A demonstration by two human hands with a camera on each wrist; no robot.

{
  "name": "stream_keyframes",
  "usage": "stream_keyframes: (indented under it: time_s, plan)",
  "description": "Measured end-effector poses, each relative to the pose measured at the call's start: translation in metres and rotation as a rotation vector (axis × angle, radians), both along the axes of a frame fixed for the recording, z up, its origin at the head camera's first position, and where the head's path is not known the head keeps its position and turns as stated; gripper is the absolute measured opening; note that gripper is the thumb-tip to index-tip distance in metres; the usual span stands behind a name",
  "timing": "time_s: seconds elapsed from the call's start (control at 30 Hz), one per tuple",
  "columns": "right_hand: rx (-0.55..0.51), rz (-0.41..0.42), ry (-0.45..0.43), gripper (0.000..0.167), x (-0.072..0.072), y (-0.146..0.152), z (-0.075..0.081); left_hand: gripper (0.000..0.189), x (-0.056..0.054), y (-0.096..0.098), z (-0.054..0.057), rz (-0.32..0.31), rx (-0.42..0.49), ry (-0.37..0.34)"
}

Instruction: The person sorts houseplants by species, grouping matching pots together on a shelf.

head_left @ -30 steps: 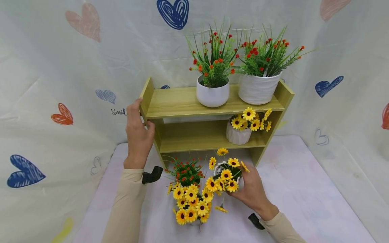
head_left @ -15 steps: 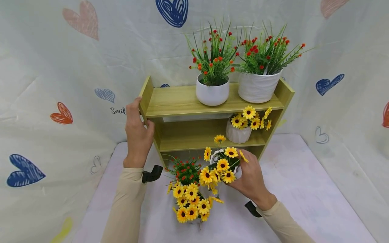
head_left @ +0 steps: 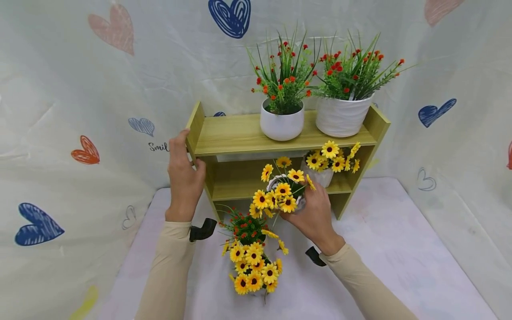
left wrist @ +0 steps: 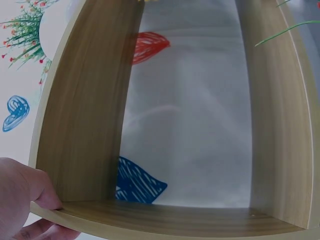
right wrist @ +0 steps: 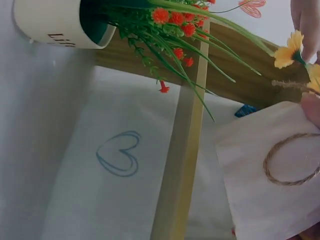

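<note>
Table (head_left: 400, 249): shelf (head_left: 248, 147), plants (head_left: 254, 269) | top tier (head_left: 230, 131): two pots (head_left: 282, 125) | lower: flowerpot (head_left: 326, 178) (yellow blooms (head_left: 330, 150))

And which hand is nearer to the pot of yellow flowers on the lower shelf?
Right. The right hand is in front of that pot, holding another pot; the left hand grips the left end of the shelf unit.

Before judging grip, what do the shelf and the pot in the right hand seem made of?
Shelf: wood or wood-look laminate, satin; grain lines run along its boards. Pot: matte, possibly ceramic or fabric; its white face shows little shine. Its loop: probably twine, visibly twisted.
</note>
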State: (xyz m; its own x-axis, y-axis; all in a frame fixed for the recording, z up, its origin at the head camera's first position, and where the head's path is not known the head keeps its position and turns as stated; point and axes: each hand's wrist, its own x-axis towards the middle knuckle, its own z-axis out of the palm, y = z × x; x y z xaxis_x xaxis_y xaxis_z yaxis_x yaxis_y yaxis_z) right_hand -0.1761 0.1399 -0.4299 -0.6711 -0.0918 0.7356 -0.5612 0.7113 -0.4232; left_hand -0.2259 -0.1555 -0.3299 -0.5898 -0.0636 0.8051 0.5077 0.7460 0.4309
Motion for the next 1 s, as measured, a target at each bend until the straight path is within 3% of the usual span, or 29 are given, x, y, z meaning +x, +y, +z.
stream_keyframes:
  time_s: [0.47, 0.73, 1.0]
  plan:
    - [-0.049, -0.084, -0.069, 0.092, -0.035, -0.023, 0.007, 0.07, 0.002, 0.001, -0.003, -0.008, -0.009, -0.001]
    - [-0.019, -0.215, -0.168, 0.062, -0.045, -0.032, 0.012, 0.07, 0.002, 0.001, -0.003, 0.002, -0.009, -0.006]
    - [-0.019, -0.281, -0.268, 0.077, -0.053, -0.039, 0.018, 0.07, 0.001, 0.0, -0.001, 0.003, -0.008, -0.004]
